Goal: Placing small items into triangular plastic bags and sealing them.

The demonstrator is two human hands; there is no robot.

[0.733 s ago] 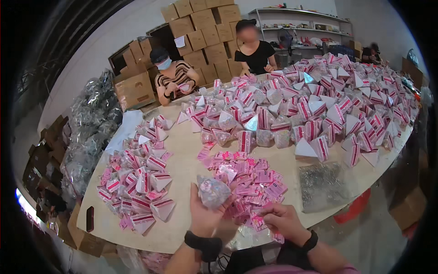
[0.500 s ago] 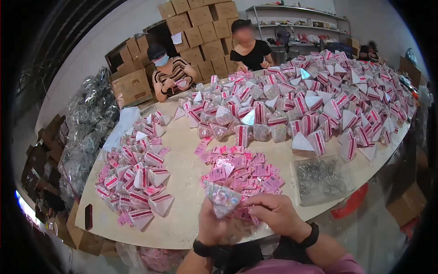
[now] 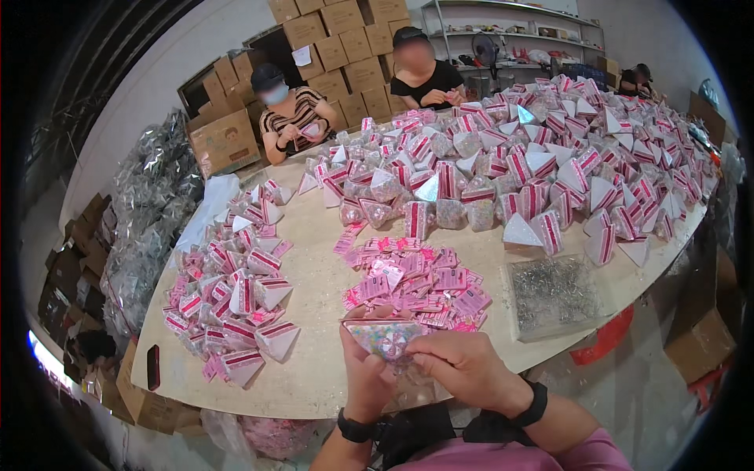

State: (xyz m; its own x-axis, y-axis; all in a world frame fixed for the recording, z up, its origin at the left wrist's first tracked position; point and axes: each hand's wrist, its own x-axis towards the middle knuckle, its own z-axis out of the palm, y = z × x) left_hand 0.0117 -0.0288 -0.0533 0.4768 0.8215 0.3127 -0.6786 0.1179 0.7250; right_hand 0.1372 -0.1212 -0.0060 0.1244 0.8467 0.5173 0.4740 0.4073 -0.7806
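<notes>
Wedge [image 3: 383, 337], best kept steady, is clasped by left grip [image 3: 367, 381]; its edge is met by right grip [image 3: 469, 367], whose pinch cannot be told.

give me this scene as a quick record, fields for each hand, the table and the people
left hand: left hand holds a wedge-shaped packet
right hand: right hand, fingertips at the packet's right side; pinching or not is unclear
beyond hands: pile of pink cards
table left: smaller heap of wedge packets, dark phone-like object near the edge
table right: small metal pieces
table back: large heap of wedge packets
people: striped-top person and black-top person across the table
</notes>
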